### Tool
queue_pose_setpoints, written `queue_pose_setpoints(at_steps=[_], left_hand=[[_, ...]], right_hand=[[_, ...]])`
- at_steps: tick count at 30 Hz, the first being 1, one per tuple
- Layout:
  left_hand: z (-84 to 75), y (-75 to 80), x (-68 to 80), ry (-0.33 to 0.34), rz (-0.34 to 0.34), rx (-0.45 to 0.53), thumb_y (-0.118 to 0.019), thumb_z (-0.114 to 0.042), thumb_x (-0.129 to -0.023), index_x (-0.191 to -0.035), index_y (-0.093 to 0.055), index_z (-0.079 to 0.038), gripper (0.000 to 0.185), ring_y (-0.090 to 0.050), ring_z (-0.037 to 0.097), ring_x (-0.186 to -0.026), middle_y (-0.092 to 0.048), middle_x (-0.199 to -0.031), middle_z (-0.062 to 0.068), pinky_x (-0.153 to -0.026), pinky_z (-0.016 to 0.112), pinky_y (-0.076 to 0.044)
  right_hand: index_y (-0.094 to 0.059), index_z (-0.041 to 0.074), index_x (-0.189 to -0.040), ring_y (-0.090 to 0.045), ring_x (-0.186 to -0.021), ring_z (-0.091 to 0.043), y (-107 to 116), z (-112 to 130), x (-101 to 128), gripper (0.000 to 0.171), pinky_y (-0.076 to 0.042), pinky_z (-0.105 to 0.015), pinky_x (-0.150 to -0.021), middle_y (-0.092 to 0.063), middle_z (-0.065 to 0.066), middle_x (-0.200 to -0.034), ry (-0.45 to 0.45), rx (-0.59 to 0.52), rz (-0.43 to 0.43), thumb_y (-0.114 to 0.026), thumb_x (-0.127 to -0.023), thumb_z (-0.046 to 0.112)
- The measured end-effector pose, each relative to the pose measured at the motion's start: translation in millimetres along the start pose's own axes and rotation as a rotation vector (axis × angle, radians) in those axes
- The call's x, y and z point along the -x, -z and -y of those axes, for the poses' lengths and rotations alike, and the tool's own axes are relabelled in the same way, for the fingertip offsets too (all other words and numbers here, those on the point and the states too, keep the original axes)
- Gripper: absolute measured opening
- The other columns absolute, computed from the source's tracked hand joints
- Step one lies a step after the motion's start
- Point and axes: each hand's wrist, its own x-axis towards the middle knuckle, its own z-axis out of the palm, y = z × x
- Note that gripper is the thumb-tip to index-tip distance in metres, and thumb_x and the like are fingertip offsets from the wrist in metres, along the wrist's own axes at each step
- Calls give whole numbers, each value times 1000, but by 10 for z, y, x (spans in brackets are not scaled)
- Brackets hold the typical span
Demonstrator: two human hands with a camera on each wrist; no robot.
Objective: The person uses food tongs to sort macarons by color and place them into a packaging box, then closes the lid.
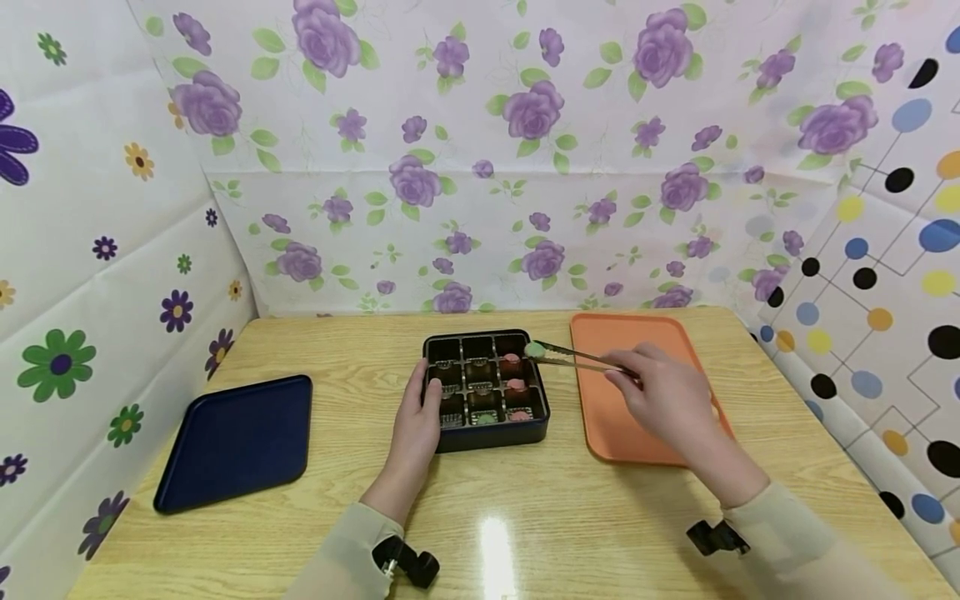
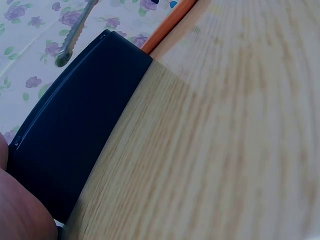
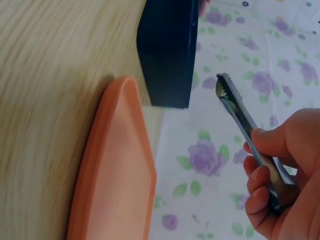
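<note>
Now right hand (image 1: 667, 400) grips tongs (image 1: 573, 357) pinching green sweet (image 1: 535, 350); left hand (image 1: 420, 421) steadies box (image 1: 491, 433).

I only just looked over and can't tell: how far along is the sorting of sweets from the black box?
Nothing lies on the orange tray or the blue tray yet. In hand: the right hand holds tongs gripping a green sweet above the box's right edge, while the left hand steadies the box. Left: several pink and green sweets sit in its compartments.
</note>
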Motion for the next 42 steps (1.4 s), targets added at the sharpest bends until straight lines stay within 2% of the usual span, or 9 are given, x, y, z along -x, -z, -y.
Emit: queue_pose_setpoints(at_steps=[9, 21, 42], left_hand=[[13, -2, -7, -5, -8, -12, -43, -42, -122, -179, -21, -29, 62, -17, 38, -168, -17, -184, 5, -131, 67, -20], [16, -23, -16, 11, -3, 25, -44, -43, -121, -179, -21, -33, 63, -18, 34, -168, -18, -183, 1, -132, 64, -20], [13, -2, -5, 14, -16, 10, -44, -43, -121, -179, -22, -33, 62, -16, 35, -168, -18, -183, 2, -132, 65, -19]], right_hand=[[-83, 20, -131, -47, -63, -10, -142, 255, -113, 24, -37, -32, -52, -59, 5, -90, -4, 1, 78, -76, -109, 27], [-82, 18, -132, -49, -63, -11, -284, 487, -216, 27, -41, -32, -55, -63, 3, -94, 8, 5, 147, -79, -107, 27], [-84, 19, -129, -53, -65, -10, -480, 496, -269, 26, -44, -33, -54, -66, 3, -97, 15, 28, 146, -82, -104, 27]])
